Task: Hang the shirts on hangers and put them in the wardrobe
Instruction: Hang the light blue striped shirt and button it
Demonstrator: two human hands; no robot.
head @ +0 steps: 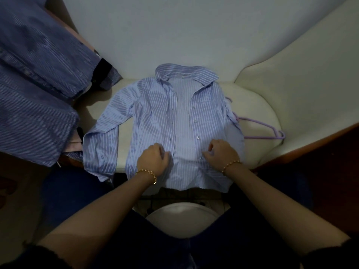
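Flat on cream seat (258,105): pale shirt (155,117), front open. Left hand (152,159) and right hand (221,152): fingers curled, each pinching one front edge near the hem. Lilac hanger (262,137) just right of it, touching a sleeve. Dark shirts (35,94) at left

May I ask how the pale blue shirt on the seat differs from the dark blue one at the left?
The pale blue shirt lies spread flat, front open, gripped by the left hand and right hand; the dark blue shirt is draped at the left, untouched. The pale blue shirt's stripes are broader than the dark blue shirt's. Both are striped shirts.
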